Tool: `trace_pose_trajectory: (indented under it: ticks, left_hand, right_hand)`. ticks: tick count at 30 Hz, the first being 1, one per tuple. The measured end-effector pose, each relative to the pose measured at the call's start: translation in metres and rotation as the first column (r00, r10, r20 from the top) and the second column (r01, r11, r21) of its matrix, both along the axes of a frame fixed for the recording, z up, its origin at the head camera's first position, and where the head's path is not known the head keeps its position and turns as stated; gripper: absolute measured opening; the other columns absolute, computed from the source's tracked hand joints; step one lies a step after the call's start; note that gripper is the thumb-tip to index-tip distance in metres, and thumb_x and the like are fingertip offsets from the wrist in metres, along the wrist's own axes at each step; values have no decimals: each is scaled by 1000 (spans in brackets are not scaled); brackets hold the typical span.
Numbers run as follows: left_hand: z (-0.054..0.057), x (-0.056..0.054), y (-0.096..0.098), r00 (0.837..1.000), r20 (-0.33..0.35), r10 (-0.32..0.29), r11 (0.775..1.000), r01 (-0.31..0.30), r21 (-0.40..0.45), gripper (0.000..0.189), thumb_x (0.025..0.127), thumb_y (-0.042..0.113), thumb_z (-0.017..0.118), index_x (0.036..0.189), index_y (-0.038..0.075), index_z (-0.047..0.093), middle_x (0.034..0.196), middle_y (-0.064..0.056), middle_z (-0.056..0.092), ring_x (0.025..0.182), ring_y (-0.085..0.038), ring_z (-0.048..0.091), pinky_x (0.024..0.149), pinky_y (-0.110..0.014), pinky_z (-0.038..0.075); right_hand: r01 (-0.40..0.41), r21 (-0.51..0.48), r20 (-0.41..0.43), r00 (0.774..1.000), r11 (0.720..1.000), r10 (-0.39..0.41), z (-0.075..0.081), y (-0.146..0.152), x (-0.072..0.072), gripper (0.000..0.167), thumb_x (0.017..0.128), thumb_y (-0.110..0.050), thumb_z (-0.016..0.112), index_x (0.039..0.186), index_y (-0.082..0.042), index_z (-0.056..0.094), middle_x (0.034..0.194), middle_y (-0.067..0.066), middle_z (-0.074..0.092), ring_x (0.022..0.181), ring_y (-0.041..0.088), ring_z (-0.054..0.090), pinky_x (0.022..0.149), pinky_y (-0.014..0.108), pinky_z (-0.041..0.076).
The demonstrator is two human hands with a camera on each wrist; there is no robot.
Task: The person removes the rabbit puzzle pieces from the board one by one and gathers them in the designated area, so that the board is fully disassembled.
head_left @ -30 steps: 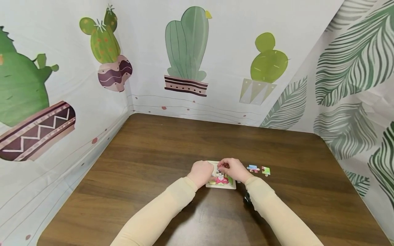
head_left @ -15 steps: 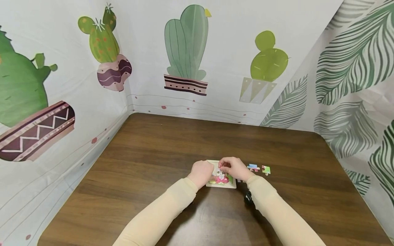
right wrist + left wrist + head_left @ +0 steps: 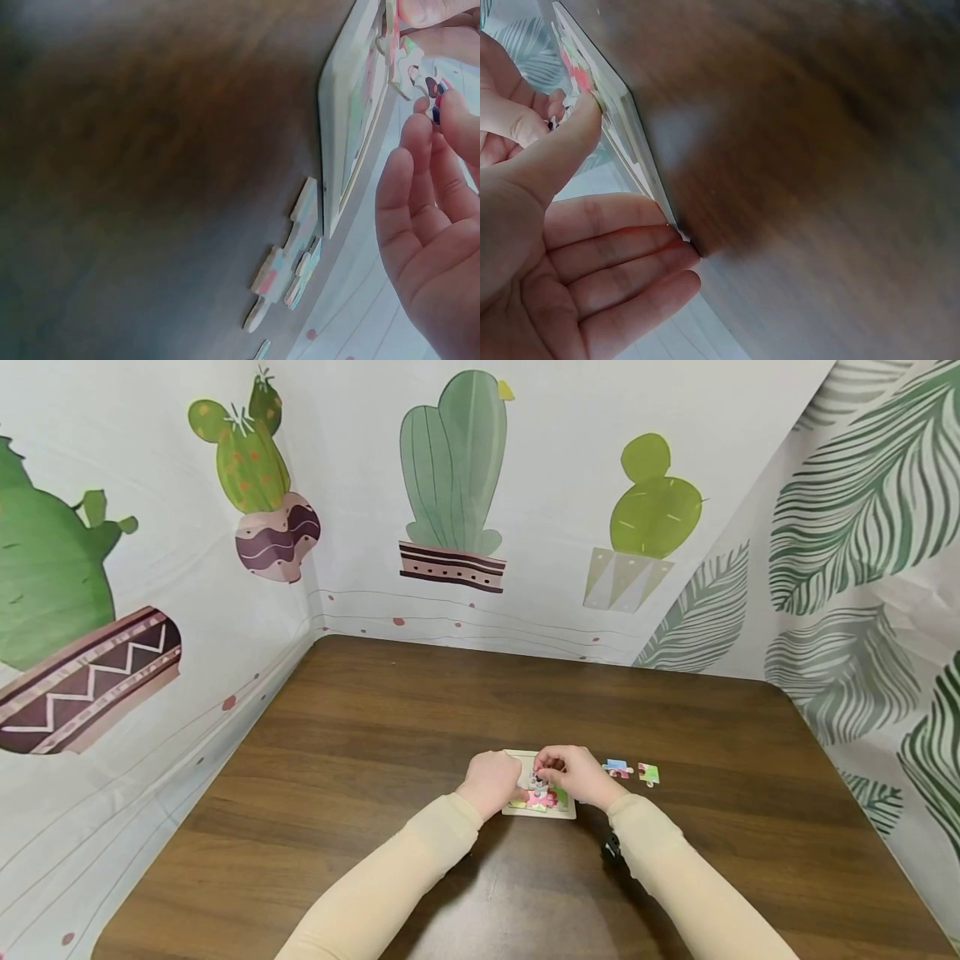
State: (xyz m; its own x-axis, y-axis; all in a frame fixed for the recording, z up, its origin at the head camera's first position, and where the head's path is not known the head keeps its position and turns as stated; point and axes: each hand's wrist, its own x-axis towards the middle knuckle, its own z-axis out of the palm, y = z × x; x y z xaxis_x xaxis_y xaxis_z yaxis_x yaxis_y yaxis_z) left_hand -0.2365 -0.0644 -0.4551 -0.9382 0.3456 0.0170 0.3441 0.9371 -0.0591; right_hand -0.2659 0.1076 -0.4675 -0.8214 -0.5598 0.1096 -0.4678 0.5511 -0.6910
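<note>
A small jigsaw puzzle in a pale tray (image 3: 555,816) lies on the table, with pink and green pieces in its lower part. My left hand (image 3: 491,779) holds the tray's left side. In the left wrist view its thumb (image 3: 581,127) presses on the pieces, and the other fingers lie against the tray's edge. Over the tray, my right hand (image 3: 576,773) pinches a puzzle piece (image 3: 433,86) with white, dark and red markings between thumb and fingertips. That piece looks tilted above the puzzle. My hands hide part of the tray's top and left side.
To the right of the tray lie a blue-and-pink puzzle piece (image 3: 617,768) and a green one (image 3: 648,774). The right wrist view shows loose pieces (image 3: 289,255) close beside the tray. A black object (image 3: 612,850) sits under the right wrist. Patterned cloth hangs behind the brown table (image 3: 420,693).
My right hand has shifted slightly to the right, and the piece in its fingers has changed its tilt. My left hand has stayed on the tray.
</note>
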Motion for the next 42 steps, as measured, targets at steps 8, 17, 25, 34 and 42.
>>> trace_pose_trajectory:
  ticks: [8,17,25,34,42]
  left_hand:
    - [2,1,1,1000,-6,-13,1000,13,-11,38,72,55,73,69,17,68,63,5,65,52,-9,57,47,-28,49]
    - [3,2,3,1000,-18,-16,1000,16,-13,38,72,55,73,72,17,71,65,4,66,53,-11,57,47,-29,48]
    - [3,1,2,1000,12,-7,1000,7,4,39,72,56,73,68,17,68,62,5,62,49,-8,49,46,-29,47]
    - [5,1,0,1000,10,-26,1000,26,-15,40,70,57,73,64,19,64,62,6,63,54,-11,56,48,-29,48]
    - [7,1,-1,999,-1,-38,999,38,-22,39,72,56,73,68,18,67,65,5,64,53,-11,56,48,-29,48]
  right_hand:
    - [8,-32,15,1000,999,-7,1,2,0,3,86,-8,67,84,-9,65,77,-3,61,73,11,55,68,27,48]
    - [70,-4,86,994,998,-69,8,19,-3,10,89,-10,64,95,-8,72,90,4,69,75,14,55,69,28,48]
    - [121,31,118,985,992,-124,4,51,-6,11,87,-15,68,94,-8,72,82,0,67,72,13,56,67,28,47]
    - [128,-3,128,984,992,-127,0,88,-5,9,85,-10,69,91,-4,71,82,4,67,67,15,56,59,24,47]
    - [141,29,154,977,990,-144,-6,111,-2,11,85,-10,68,94,-5,72,89,7,69,68,10,56,61,25,48]
